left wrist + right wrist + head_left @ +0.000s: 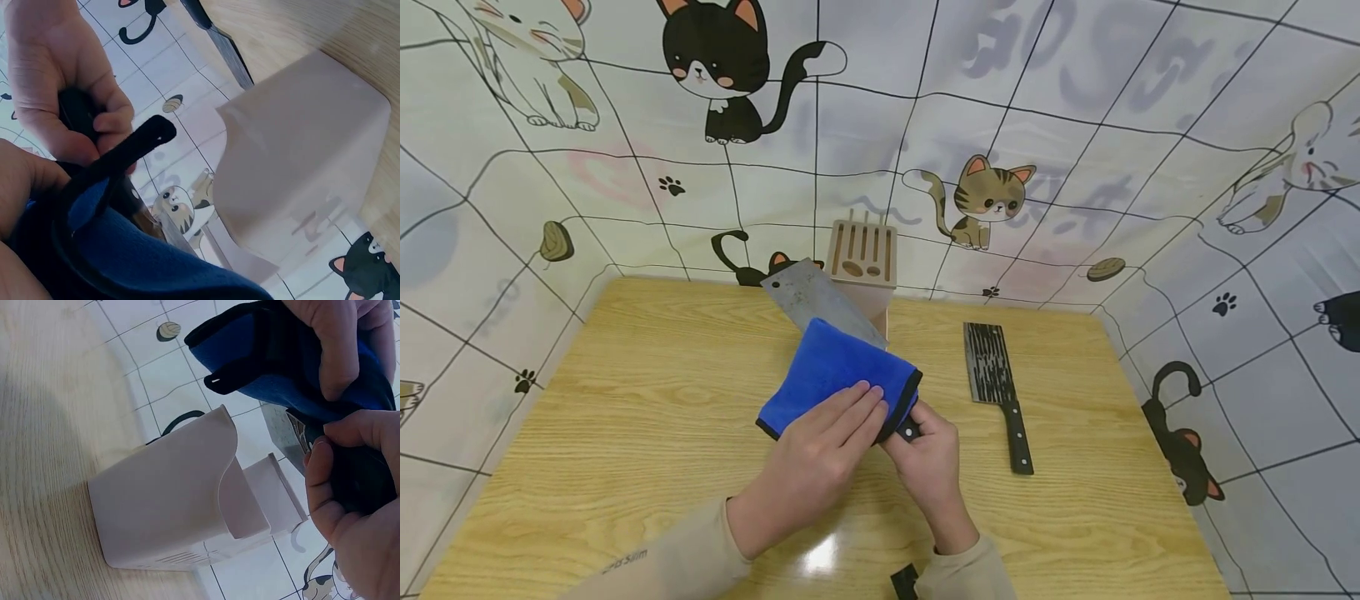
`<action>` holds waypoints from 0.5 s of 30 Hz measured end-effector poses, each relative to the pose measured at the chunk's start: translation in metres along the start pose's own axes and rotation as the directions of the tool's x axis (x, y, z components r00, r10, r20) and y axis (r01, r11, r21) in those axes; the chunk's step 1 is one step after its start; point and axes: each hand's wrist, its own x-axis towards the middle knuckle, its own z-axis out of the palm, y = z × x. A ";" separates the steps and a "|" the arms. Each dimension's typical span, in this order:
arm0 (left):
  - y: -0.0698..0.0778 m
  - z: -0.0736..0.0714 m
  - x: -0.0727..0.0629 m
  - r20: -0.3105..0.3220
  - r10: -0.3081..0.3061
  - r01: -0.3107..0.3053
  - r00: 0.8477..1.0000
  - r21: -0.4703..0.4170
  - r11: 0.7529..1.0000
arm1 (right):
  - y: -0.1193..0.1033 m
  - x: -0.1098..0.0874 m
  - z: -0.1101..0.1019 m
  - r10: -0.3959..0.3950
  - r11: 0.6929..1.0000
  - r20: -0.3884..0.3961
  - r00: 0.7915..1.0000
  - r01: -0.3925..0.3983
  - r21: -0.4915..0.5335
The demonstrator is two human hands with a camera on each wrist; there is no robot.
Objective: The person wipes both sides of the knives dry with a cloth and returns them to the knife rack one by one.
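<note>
My right hand (928,454) grips the black handle (909,430) of a cleaver, whose wide grey blade (820,296) points up and to the left, a small hole near its far corner. A blue cloth (842,371) with black edging is folded over the part of the blade nearer the handle. My left hand (823,450) holds this cloth against the blade, fingers extended over the top and the thumb (337,369) on the other side, seen in the right wrist view. The black hanging loop (147,140) of the cloth sticks out in the left wrist view.
A second cleaver (991,367), its blade streaked dark, lies on the wooden table (647,400) to the right. Behind the hands stands a pale knife holder (862,250) with slots on top. Cat-patterned walls (865,108) close off the back and sides.
</note>
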 end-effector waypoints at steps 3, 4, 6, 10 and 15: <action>-0.004 0.002 0.001 -0.022 0.000 0.000 1.000 0.001 1.000 | 0.000 0.000 -0.001 -0.020 1.000 0.015 1.000 0.020 0.006; -0.006 0.002 0.000 -0.027 0.002 -0.002 1.000 0.006 1.000 | 0.000 0.000 -0.001 -0.027 1.000 0.020 0.999 0.027 0.003; -0.010 0.004 0.000 -0.030 -0.002 0.002 1.000 0.008 1.000 | 0.000 0.000 -0.002 -0.032 1.000 0.031 0.999 0.032 0.001; -0.019 0.005 -0.002 -0.033 -0.025 0.026 0.999 0.013 1.000 | -0.001 0.000 -0.003 -0.003 1.000 0.038 0.999 0.004 -0.018; -0.032 0.002 -0.004 -0.003 -0.077 0.077 0.997 0.020 0.997 | -0.004 0.000 -0.004 0.043 0.998 0.040 0.998 -0.041 -0.043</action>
